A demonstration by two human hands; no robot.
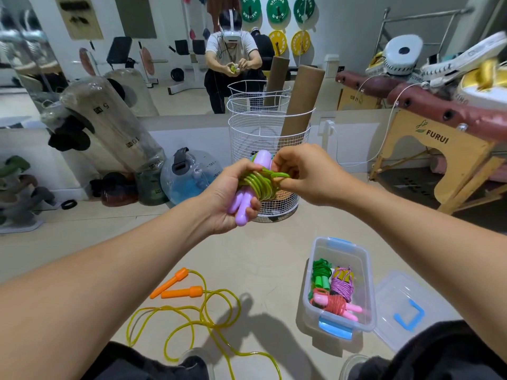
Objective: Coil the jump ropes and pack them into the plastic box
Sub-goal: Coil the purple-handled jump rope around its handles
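- Wire basket (263,133) stood on the floor directly behind the hands. Judgement: a dropped bundle could bounce against it or roll to its foot, out of easy reach.
- Plastic box (312,294) sat open on the floor, lower right, its lid (397,297) lying just beside it. It already held three coiled ropes: a green one (321,272), a purple one (341,286) and a red one with pink handles (336,305). Judgement: spare room looked limited, so a loosely wound fourth bundle might sit proud of the rim and stop the lid closing.
- Orange-handled rope (192,311) lay uncoiled on the floor, left of the box, its yellow cord in loose loops running toward the knees. Judgement: a foot or knee shifting could snag it and tangle the loops before coiling.
- Left hand (227,198) gripped the two lilac handles (244,204) together, fingers curled round them, green cord (260,185) wound in several turns about them.
- Right hand (299,174) pinched the free end loop of the cord, fingers closed on it, close beside the wraps. Judgement: if this pinch slipped before the end was tucked, the springy cord would likely unwind; pulling too hard could drag the turns off the handle ends.
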